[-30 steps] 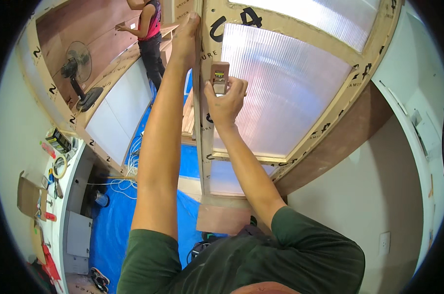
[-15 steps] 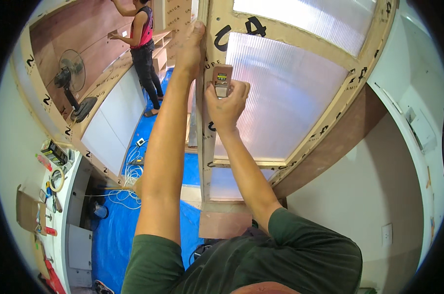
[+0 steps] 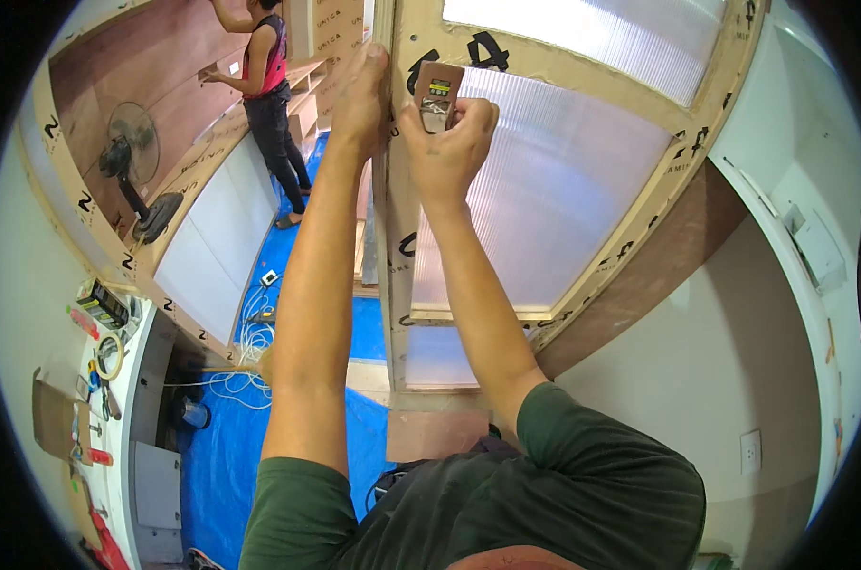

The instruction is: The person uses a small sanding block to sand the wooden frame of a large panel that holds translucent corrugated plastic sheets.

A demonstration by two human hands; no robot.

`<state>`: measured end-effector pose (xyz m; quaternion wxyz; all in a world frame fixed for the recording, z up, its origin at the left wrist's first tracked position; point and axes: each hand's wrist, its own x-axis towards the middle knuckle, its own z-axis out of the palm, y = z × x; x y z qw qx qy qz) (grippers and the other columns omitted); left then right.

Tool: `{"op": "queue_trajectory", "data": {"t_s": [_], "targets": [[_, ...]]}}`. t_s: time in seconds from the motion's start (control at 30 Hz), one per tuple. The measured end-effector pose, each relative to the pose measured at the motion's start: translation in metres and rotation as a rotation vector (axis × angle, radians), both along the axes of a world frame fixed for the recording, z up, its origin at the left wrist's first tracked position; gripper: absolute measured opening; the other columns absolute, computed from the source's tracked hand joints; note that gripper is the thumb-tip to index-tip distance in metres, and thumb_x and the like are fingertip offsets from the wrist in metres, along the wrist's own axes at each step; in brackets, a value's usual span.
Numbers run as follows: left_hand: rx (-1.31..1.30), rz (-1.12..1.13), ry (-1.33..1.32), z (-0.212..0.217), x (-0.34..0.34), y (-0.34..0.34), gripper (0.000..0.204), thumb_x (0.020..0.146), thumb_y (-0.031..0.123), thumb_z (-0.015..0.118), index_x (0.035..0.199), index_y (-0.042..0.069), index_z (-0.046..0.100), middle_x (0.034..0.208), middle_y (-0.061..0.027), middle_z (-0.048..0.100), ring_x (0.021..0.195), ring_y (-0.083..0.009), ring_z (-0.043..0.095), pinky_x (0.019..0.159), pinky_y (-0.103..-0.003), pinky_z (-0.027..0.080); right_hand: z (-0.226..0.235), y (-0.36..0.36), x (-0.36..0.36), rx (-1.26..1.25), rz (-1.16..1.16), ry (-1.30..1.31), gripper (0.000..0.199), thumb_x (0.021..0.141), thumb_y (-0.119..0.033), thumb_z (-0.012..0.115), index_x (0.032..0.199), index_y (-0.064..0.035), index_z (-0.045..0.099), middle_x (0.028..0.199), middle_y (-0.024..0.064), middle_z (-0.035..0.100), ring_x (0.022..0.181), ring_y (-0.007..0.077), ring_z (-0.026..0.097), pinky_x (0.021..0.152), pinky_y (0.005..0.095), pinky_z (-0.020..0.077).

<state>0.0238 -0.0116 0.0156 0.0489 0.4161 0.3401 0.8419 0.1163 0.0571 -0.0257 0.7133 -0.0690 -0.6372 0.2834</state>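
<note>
A tall door panel (image 3: 400,190) stands upright in front of me, with a pale wooden frame and ribbed translucent panes (image 3: 535,190). My left hand (image 3: 361,95) grips its left edge near the top, some fingers hidden behind the wood. My right hand (image 3: 452,147) is closed around a small brown block-shaped tool (image 3: 437,87), which looks like a hand plane. A yellow-and-black label and a shiny metal part show on it. The tool lies over the frame's left upright, beside dark painted marks, slightly tilted; its contact with the wood cannot be made out.
Another person (image 3: 267,85) stands at the far left, facing a wooden wall. A black fan (image 3: 131,176) sits on a ledge nearby. White cable (image 3: 250,351) lies coiled on blue floor sheeting (image 3: 226,456). Tape and hand tools crowd the white counter (image 3: 131,408) on the left.
My right hand has moved up along the door's left upright with the tool, which now tilts slightly. My left hand keeps its hold on the edge.
</note>
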Motion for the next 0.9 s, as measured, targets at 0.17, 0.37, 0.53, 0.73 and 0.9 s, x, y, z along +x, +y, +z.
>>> {"op": "queue_trajectory", "data": {"t_s": [0.17, 0.37, 0.53, 0.73, 0.9], "targets": [[-0.175, 0.365, 0.166, -0.011, -0.016, -0.003, 0.061, 0.11, 0.044, 0.056, 0.148, -0.003, 0.054, 0.14, -0.0137, 0.062, 0.128, -0.024, 0.059, 0.113, -0.038, 0.043, -0.005, -0.013, 0.024, -0.039, 0.156, 0.069, 0.052, 0.078, -0.022, 0.091, 0.104, 0.0006, 0.053, 0.105, 0.0155, 0.055, 0.097, 0.0268, 0.056, 0.084, 0.044, 0.0477], [-0.413, 0.68, 0.528, -0.101, 0.109, -0.065, 0.071, 0.089, 0.021, 0.075, 0.154, 0.006, 0.051, 0.141, -0.0213, 0.051, 0.13, -0.0348, 0.054, 0.112, -0.044, 0.043, -0.061, -0.005, 0.084, -0.484, 0.811, -0.145, 0.055, 0.086, -0.02, 0.089, 0.115, 0.002, 0.048, 0.109, 0.014, 0.066, 0.102, 0.0183, 0.065, 0.088, 0.0355, 0.0565], [-0.524, 1.022, 0.664, -0.138, 0.165, -0.035, 0.087, 0.077, 0.0, 0.08, 0.156, -0.001, 0.043, 0.143, -0.0264, 0.049, 0.129, -0.0418, 0.054, 0.113, -0.047, 0.043, -0.074, 0.005, 0.094, -0.401, 0.71, -0.332, 0.052, 0.085, -0.016, 0.089, 0.114, 0.0025, 0.05, 0.104, 0.013, 0.066, 0.094, 0.0194, 0.068, 0.08, 0.0342, 0.058], [-0.379, 1.263, 0.476, -0.154, 0.149, -0.001, 0.073, 0.081, -0.001, 0.082, 0.146, -0.004, 0.05, 0.136, -0.0222, 0.054, 0.125, -0.0387, 0.056, 0.109, -0.047, 0.046, -0.065, 0.016, 0.112, -0.177, 0.752, -0.598, 0.057, 0.082, -0.015, 0.09, 0.12, 0.0021, 0.052, 0.111, 0.016, 0.059, 0.096, 0.0246, 0.064, 0.081, 0.0373, 0.0548], [-0.355, 1.283, 0.334, -0.156, 0.143, 0.013, 0.069, 0.084, 0.003, 0.08, 0.146, -0.005, 0.052, 0.121, -0.0205, 0.056, 0.111, -0.0335, 0.058, 0.094, -0.041, 0.051, -0.033, 0.101, 0.128, 0.312, 0.598, -0.493, 0.044, 0.083, -0.012, 0.088, 0.119, -0.0016, 0.066, 0.122, 0.0107, 0.066, 0.11, 0.0253, 0.065, 0.097, 0.0371, 0.0534]]}}
